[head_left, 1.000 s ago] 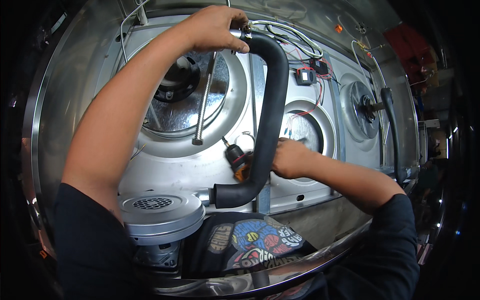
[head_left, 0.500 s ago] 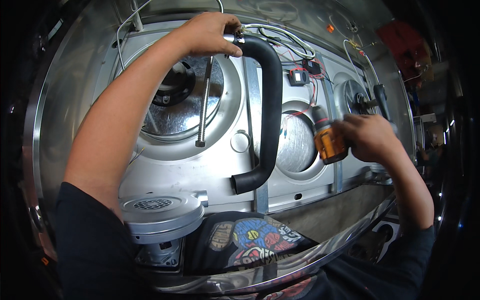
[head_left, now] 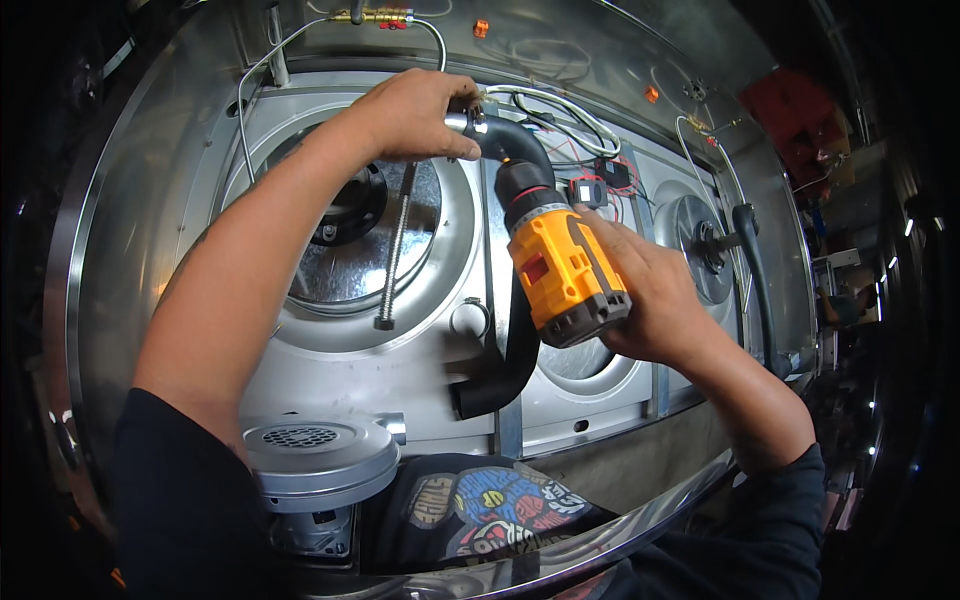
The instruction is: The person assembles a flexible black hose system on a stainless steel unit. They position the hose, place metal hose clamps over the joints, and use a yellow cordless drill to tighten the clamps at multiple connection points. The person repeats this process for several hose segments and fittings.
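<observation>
From the head camera, the person's left hand (head_left: 418, 112) is wrapping around the upper end of a black rubber hose (head_left: 520, 350), fingers closed over the metal clamp (head_left: 462, 122) where the hose meets a fitting; the fitting itself is hidden under the palm. The right hand (head_left: 645, 295) is gripping a yellow and black cordless drill (head_left: 562, 265) firmly, its nose pointing up toward the clamp. The drill's body is covering the middle stretch of the hose, so only the top bend and the lower curved end are showing, the lower end lying against the grey sheet-metal panel (head_left: 400, 375). The bit at the drill's tip is hard to make out; it seems to be meeting the clamp, though the hose bend is blocking that spot.

Behind the left forearm, a round fan housing (head_left: 350, 230) is sitting in the panel, partly hidden by the arm, with a threaded rod (head_left: 395, 250) hanging in front of it. A second round housing (head_left: 700, 235) is showing to the right, beside another black hose (head_left: 755, 280). Wires (head_left: 560, 110) are running across the top near a small black connector block (head_left: 588, 190). A round grey vented cap (head_left: 305, 455) is sitting at lower left, its base cut off by the person's dark shirt.
</observation>
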`<state>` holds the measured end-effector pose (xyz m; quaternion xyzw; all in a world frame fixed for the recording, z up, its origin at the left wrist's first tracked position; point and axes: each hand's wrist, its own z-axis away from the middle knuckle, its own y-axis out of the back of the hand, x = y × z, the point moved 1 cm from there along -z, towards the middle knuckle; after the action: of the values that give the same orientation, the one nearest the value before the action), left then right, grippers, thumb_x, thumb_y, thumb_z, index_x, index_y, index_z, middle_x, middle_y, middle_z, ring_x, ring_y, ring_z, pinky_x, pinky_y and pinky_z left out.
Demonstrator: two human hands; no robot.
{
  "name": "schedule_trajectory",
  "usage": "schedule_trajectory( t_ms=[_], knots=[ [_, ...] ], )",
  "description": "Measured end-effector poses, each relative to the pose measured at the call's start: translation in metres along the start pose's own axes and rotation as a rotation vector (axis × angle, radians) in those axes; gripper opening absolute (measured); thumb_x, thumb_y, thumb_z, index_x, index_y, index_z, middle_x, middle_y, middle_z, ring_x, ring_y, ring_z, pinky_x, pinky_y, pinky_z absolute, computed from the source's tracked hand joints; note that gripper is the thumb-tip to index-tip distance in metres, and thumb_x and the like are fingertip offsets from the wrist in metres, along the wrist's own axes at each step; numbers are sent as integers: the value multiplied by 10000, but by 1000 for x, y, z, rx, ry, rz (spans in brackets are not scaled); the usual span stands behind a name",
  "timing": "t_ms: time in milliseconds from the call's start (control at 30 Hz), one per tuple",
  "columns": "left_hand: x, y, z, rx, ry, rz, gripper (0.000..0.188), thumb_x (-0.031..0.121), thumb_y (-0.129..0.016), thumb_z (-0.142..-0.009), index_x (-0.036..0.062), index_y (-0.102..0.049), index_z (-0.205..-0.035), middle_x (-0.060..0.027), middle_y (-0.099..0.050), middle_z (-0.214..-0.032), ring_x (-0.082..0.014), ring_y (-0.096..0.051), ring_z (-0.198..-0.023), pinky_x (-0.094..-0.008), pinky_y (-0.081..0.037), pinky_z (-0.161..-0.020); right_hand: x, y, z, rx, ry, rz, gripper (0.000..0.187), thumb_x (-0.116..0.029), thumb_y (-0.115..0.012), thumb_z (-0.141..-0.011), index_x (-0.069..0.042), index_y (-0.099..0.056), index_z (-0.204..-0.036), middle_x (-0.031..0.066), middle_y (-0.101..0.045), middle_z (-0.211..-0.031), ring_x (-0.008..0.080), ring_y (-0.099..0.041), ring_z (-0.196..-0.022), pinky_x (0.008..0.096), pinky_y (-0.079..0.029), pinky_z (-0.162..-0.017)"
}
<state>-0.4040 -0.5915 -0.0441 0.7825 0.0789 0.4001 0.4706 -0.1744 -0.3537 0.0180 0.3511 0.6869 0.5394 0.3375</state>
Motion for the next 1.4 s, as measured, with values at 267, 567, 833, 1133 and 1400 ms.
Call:
schedule_trajectory(
  t_ms=[267, 567, 833, 1133, 1400],
  knots=[
    [0, -1, -1, -10, 22, -14, 617, 287, -919, -713, 6, -690, -1213, -195, -752, -1174, -333, -725, -1130, -393, -545, -1038, 7, -14, -20, 84, -12, 34, 844, -185, -810, -761, -34, -482, -1523, 166, -721, -1205, 356, -746, -928, 441, -617, -738],
    [-3, -2, -2, -9, -1, -32, 701, 404, -899, -721, 53, -704, -1296, -196, -747, -1214, -369, -712, -1142, -432, -547, -1002, 6, -18, -24, 56, -31, 43, 828, -180, -797, -770, -47, -485, -1526, 157, -718, -1182, 355, -742, -944, 443, -613, -746],
    [-2, -3, -2, -11, 11, -57, 699, 405, -896, -721, 53, -706, -1294, -197, -746, -1225, -366, -711, -1151, -433, -546, -1011, 8, -23, -24, 104, -47, -14, 822, -193, -804, -768, -76, -494, -1520, 158, -719, -1183, 379, -736, -951, 456, -611, -768],
    [-1, -1, -3, -27, 22, -60, 704, 399, -899, -700, 61, -708, -1287, -192, -751, -1204, -359, -721, -1119, -428, -557, -985, -11, -14, -33, 54, -153, 80, 824, -198, -823, -742, -86, -514, -1497, 140, -720, -1074, 368, -732, -909, 459, -596, -744],
    [-3, -4, -3, -1, 16, -30, 666, 386, -906, -696, 93, -714, -1263, -184, -755, -1180, -355, -725, -1095, -431, -562, -964, -13, -10, -37, 36, -171, 92, 804, -194, -826, -745, -93, -520, -1482, 150, -724, -1080, 376, -735, -903, 463, -595, -745]
  ],
)
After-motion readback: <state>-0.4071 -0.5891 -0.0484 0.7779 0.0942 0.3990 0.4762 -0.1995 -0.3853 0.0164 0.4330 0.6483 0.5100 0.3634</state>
